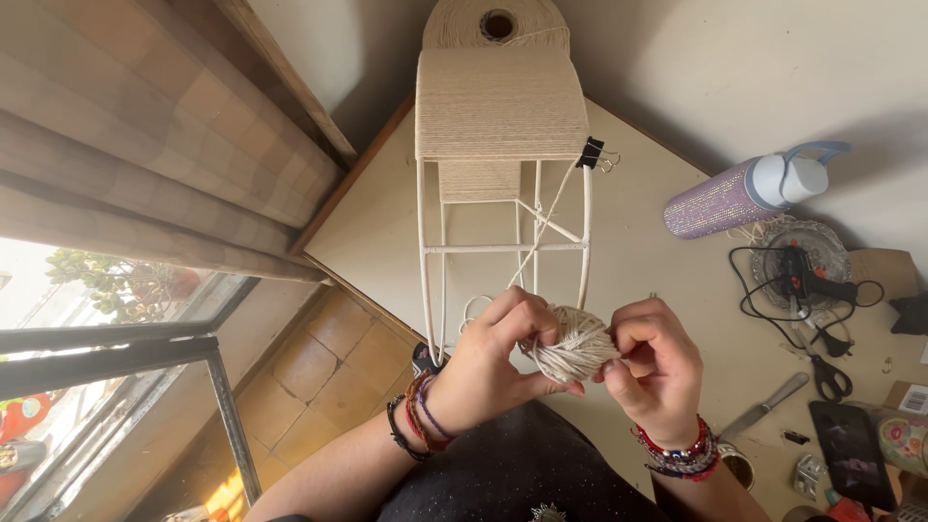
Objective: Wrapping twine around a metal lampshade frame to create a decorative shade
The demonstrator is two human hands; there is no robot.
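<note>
Fingers of our left hand (493, 362) and right hand (652, 367) clasp the ball of cream cord (572, 350), its strand running up to the wire frame (432, 249).

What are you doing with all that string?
A person holds a small ball of cream-coloured cord between the left hand and the right hand. A strand runs from it up to a white wire frame, whose top part is already wrapped in the same cord. A black binder clip grips the wrapped edge.
</note>
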